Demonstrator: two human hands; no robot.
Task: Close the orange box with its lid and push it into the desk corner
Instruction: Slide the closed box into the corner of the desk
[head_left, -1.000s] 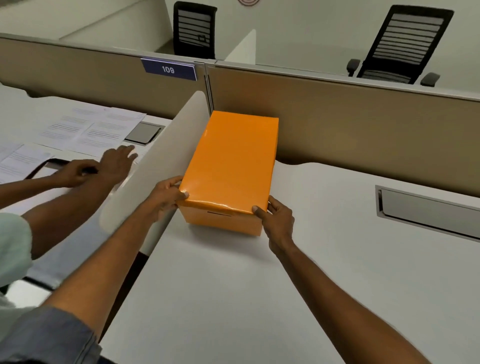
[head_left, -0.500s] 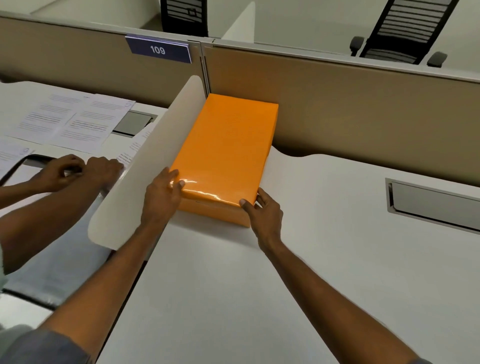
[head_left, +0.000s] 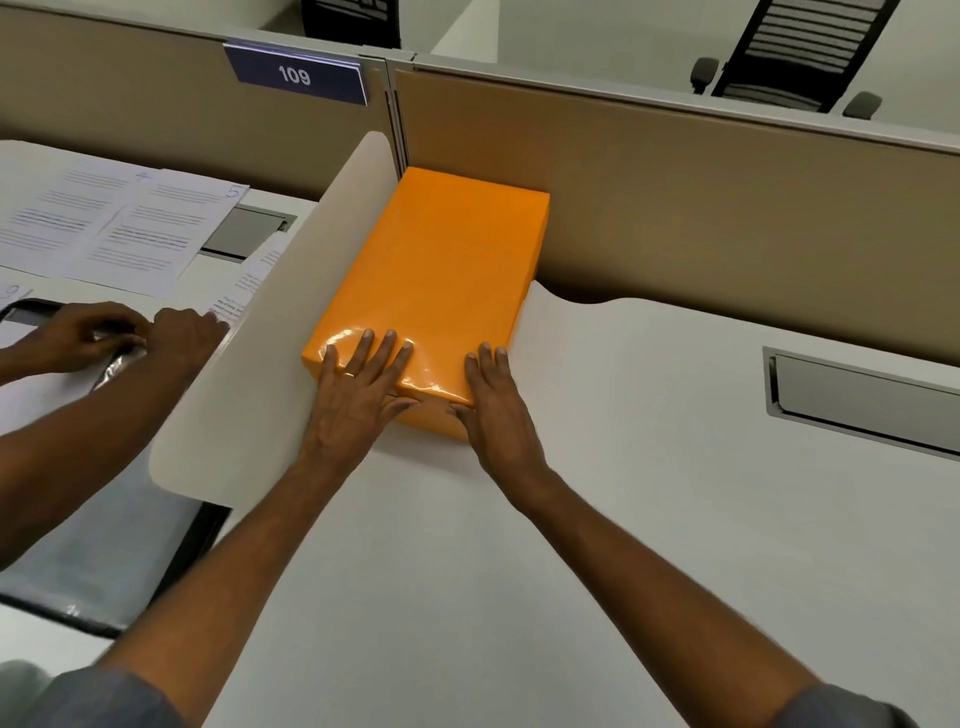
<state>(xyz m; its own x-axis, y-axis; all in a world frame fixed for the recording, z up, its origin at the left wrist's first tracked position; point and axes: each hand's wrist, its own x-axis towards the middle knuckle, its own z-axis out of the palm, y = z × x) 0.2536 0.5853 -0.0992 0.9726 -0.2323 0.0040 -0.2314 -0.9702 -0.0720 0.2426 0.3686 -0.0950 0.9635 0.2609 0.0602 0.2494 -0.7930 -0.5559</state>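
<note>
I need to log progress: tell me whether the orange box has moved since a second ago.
Yes. The orange box has slid away from the person into the corner; its far end now sits against the tan partition, beside the white divider.

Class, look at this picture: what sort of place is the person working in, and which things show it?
Most likely an open-plan office: tan cubicle partitions divide white desks, one bears a number sign 109, and mesh office chairs stand behind.

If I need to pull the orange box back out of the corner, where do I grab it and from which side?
Take the orange box at its near short end, from the desk's front. Its far end is against the tan partition and its left side runs along the white divider, so only the near end and right side are free. Both hands, left hand and right hand, already rest there.
</note>
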